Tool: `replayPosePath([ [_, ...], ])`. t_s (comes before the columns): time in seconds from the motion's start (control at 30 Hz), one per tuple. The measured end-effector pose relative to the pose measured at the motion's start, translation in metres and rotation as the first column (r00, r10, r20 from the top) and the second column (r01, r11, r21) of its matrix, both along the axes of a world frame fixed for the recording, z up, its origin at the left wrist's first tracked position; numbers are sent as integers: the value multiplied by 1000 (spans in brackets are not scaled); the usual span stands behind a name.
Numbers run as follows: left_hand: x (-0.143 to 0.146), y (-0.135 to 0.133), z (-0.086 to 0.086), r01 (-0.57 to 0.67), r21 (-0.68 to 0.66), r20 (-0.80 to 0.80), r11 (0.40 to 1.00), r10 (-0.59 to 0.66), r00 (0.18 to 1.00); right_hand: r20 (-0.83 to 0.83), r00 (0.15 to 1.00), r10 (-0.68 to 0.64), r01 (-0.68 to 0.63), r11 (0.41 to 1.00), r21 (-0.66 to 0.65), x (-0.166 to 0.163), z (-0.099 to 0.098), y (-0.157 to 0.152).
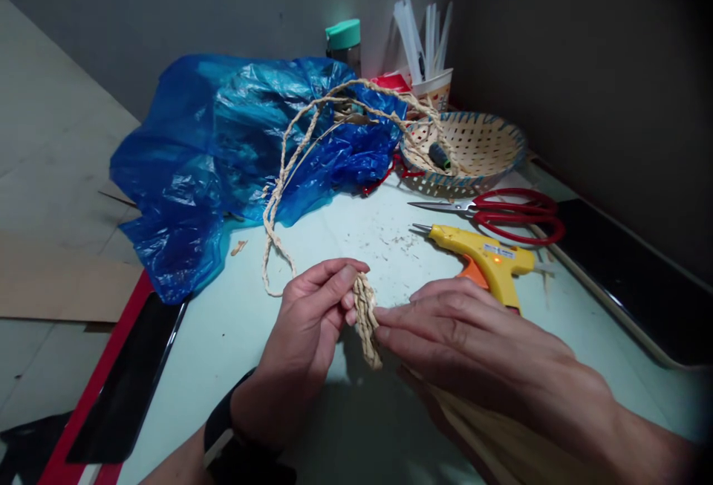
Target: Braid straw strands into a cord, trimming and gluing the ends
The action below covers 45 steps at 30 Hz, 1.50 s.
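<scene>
A small piece of coiled, braided straw cord [366, 321] is held above the table in the middle of the head view. My left hand [315, 321] pinches its upper end between thumb and fingers. The fingertips of my right hand [473, 329] press against its right side; the thumb is mostly hidden. From behind my left hand a long braided cord [284, 173] loops up over a blue plastic bag [234, 128] and down into a woven basket [484, 147]. Near my right hand lie a yellow glue gun [495, 258] and red-handled scissors [515, 210].
Behind the bag stands a bottle with a teal lid [344, 36]. A paper cup [434, 88] holds several clear glue sticks. A dark spool [439, 156] lies in the basket. Black flat panels [128, 373] edge the pale table [223, 366], which carries scattered scraps.
</scene>
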<state>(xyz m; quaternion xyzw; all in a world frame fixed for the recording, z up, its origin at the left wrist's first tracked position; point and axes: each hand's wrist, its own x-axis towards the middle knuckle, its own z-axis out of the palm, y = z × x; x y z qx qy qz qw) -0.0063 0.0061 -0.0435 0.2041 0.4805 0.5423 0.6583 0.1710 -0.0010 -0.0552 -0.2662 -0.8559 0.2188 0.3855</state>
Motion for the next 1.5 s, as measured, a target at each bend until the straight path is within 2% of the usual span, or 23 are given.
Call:
replayPosePath([
  [0.3,-1,0,-1,-56,18,6,998,55,998,-17,1000,26,-24,996,86,1,1,-1],
  [0.5,-1,0,-6,-93,32,31,995,92,995,69,996,-64,57,994,90,-4,5,4],
  [0.67,2,-2,-5,-106,54,39,993,104,994,-29,985,-168,171,969,180,-10,6,3],
  [0.8,4,-5,-3,-99,71,42,993,97,994,-96,975,-199,217,946,241,-13,6,3],
  [1.1,5,-5,-5,-99,90,55,991,95,994,-97,954,-283,298,929,222,-15,-1,4],
  [1.2,6,-4,-5,-112,75,62,991,107,992,-128,933,-335,357,906,227,-15,0,4],
  [1.27,6,-3,-4,-122,72,45,990,119,992,-136,920,-367,388,901,194,-13,2,4],
  [1.33,6,-3,-4,-124,93,19,988,123,992,-147,906,-397,412,906,97,-10,4,6],
  [1.43,4,-5,-3,-78,151,-34,986,84,996,-247,864,-438,409,898,-162,-5,6,11],
  [1.5,4,-7,-2,-22,189,-119,982,45,992,-314,835,-451,337,871,-357,-2,10,14],
])
